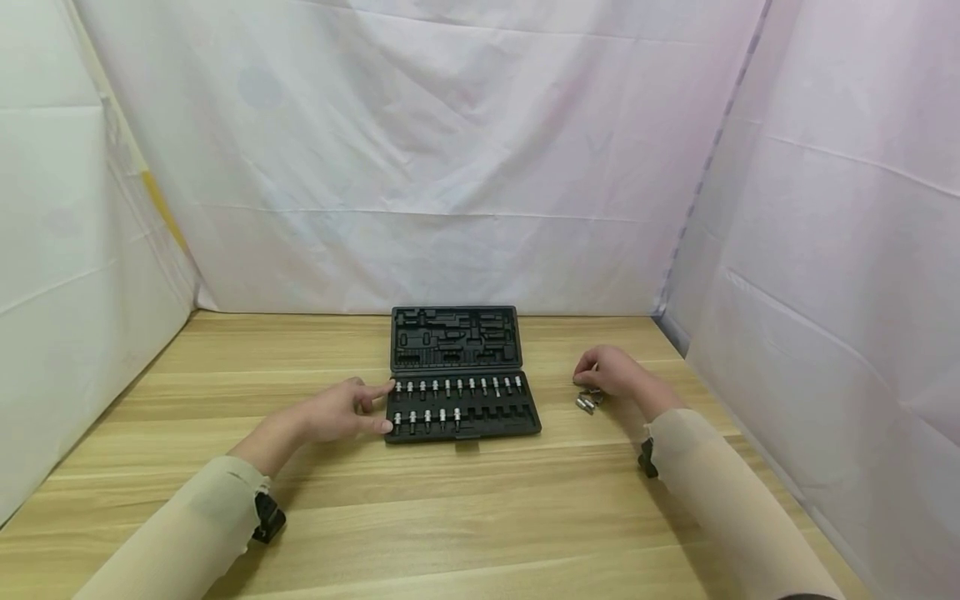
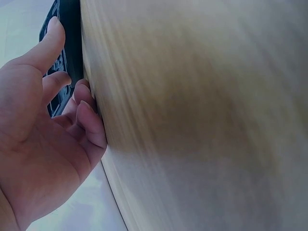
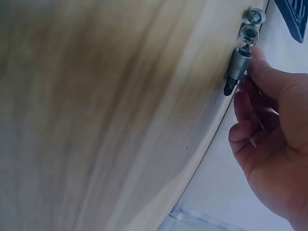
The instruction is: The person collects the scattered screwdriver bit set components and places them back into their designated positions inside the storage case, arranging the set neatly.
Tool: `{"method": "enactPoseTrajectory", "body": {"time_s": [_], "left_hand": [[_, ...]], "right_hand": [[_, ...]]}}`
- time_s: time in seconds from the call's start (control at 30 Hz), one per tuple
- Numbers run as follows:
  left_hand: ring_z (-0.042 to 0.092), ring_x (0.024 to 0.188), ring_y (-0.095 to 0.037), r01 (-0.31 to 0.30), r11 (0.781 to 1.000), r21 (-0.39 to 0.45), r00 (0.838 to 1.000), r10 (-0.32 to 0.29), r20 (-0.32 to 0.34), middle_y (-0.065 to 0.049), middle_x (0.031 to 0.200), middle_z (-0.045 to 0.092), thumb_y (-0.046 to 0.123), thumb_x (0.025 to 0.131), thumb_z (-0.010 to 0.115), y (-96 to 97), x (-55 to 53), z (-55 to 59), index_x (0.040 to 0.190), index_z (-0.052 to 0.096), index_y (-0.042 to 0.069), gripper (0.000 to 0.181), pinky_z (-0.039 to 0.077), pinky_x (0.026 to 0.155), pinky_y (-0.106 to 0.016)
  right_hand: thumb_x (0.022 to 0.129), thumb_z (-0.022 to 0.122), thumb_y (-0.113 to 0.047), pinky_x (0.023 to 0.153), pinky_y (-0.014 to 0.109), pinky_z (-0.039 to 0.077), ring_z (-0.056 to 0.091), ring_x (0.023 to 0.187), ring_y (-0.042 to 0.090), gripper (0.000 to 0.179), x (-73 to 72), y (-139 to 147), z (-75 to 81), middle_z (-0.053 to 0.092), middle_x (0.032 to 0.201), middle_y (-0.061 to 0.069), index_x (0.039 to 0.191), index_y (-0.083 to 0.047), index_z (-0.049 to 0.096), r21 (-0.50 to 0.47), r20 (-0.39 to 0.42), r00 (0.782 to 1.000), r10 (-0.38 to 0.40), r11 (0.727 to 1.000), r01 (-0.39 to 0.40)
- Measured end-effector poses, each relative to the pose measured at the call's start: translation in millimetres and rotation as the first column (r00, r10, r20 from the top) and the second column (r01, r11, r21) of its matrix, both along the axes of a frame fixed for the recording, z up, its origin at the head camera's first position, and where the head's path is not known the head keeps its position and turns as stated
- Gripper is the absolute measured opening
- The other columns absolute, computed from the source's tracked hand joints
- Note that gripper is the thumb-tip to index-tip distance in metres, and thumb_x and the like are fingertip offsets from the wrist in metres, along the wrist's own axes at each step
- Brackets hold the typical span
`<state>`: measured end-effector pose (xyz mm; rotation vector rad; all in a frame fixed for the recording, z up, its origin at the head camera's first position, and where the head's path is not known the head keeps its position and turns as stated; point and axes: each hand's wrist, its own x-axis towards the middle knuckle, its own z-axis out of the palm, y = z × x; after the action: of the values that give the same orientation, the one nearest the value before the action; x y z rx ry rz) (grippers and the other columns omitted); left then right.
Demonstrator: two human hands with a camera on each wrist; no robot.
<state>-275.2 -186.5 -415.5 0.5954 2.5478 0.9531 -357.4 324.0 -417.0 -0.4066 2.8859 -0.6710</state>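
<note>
An open black case [image 1: 462, 430] lies on the table, its lower tray holding two rows of silver bit sockets [image 1: 427, 419]. My left hand [image 1: 341, 410] rests on the tray's left edge with thumb and index fingertip; in the left wrist view, the other fingers of the left hand [image 2: 45, 120] curl loosely beside it. To the right of the case, my right hand [image 1: 613, 372] pinches a small bit socket between thumb and fingers, mostly hidden by the fingertips. Loose bit sockets [image 1: 585, 403] lie just below it; one bit socket [image 3: 239, 63] shows its dark tip in the right wrist view.
The case's lid [image 1: 456, 337], with moulded recesses, lies folded back toward the rear curtain [image 1: 420, 167]. Vacant slots [image 1: 498, 414] show at the front row's right end. White sheets surround the wooden table [image 1: 465, 517] at the back and both sides.
</note>
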Motion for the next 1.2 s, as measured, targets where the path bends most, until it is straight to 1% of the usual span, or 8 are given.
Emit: {"method": "enactPoseTrajectory", "body": {"time_s": [0.1,0.23,0.4,0.53,0.67,0.87,1.0,1.2], "left_hand": [[0.053,0.095,-0.023,0.000,1.000,-0.001,1.000,0.000,0.002,-0.014,0.112,0.055,0.040,0.099,0.082,0.5,0.4,0.0,0.169,0.040,0.011,0.087,0.049,0.080,-0.036],[0.054,0.096,-0.024,-0.004,1.000,-0.004,1.000,0.004,0.003,-0.014,0.113,0.055,0.040,0.099,0.082,0.7,1.3,1.2,0.169,0.040,0.012,0.087,0.050,0.081,-0.036],[0.054,0.095,-0.024,-0.011,1.000,-0.010,1.000,0.012,0.004,-0.015,0.112,0.056,0.039,0.098,0.082,0.8,1.2,3.3,0.169,0.040,0.011,0.087,0.050,0.081,-0.036],[0.053,0.094,-0.024,-0.009,1.000,-0.009,1.000,0.009,0.006,-0.015,0.111,0.055,0.039,0.098,0.082,0.5,0.7,4.0,0.169,0.039,0.011,0.087,0.050,0.079,-0.036],[0.052,0.093,-0.023,-0.004,1.000,-0.007,1.000,0.004,0.012,-0.014,0.111,0.055,0.039,0.099,0.082,0.1,-0.1,2.4,0.169,0.038,0.010,0.088,0.050,0.079,-0.036],[0.053,0.094,-0.023,-0.005,1.000,-0.004,1.000,0.005,0.014,-0.014,0.111,0.055,0.039,0.099,0.082,0.5,-0.9,0.0,0.169,0.038,0.011,0.088,0.050,0.080,-0.036],[0.053,0.094,-0.023,-0.002,1.000,0.002,1.000,0.002,0.017,-0.014,0.111,0.055,0.039,0.099,0.082,0.2,-1.4,-0.4,0.170,0.038,0.011,0.088,0.050,0.080,-0.037],[0.054,0.094,-0.023,-0.006,1.000,-0.013,1.000,0.006,-0.001,-0.013,0.111,0.056,0.042,0.098,0.082,-0.5,-4.4,-3.5,0.169,0.040,0.013,0.088,0.050,0.082,-0.036]], "right_hand": [[0.109,0.070,-0.024,0.090,0.040,0.054,0.065,0.095,0.019,0.016,1.3,-3,1.3,0.076,0.106,0.007,0.109,-0.010,0.078,-0.037,-0.024,1.000,-0.011,0.999,0.010],[0.113,0.065,-0.028,0.091,0.043,0.056,0.068,0.100,0.025,0.024,6.0,-12,9.1,0.076,0.114,0.013,0.122,-0.008,0.074,-0.169,-0.037,0.999,0.002,0.986,-0.008],[0.113,0.064,-0.020,0.086,0.050,0.060,0.070,0.103,0.040,0.033,15.4,-30,20.6,0.076,0.124,0.024,0.142,-0.004,0.067,-0.357,0.005,0.995,0.100,0.930,-0.091],[0.113,0.061,-0.010,0.095,0.054,0.063,0.072,0.110,0.041,0.036,24.3,-45,26.0,0.070,0.135,0.032,0.148,-0.001,0.064,-0.472,0.067,0.981,0.185,0.872,-0.132],[0.112,0.062,-0.010,0.104,0.060,0.060,0.073,0.114,0.039,0.040,30.4,-59,27.0,0.066,0.138,0.034,0.150,0.001,0.062,-0.532,0.117,0.968,0.220,0.837,-0.126],[0.108,0.073,-0.019,0.099,0.063,0.060,0.071,0.110,0.046,0.043,35.5,-77,26.3,0.072,0.122,0.022,0.146,0.000,0.065,-0.528,0.104,0.971,0.215,0.839,-0.129],[0.105,0.077,-0.020,0.093,0.059,0.061,0.069,0.103,0.043,0.040,40.4,-90,26.5,0.073,0.112,0.008,0.140,-0.001,0.068,-0.518,0.096,0.973,0.211,0.845,-0.133],[0.103,0.080,-0.024,0.081,0.050,0.061,0.069,0.094,0.034,0.035,40.6,-107,22.7,0.074,0.107,0.005,0.132,-0.005,0.072,-0.471,0.091,0.969,0.231,0.867,-0.163]]}}
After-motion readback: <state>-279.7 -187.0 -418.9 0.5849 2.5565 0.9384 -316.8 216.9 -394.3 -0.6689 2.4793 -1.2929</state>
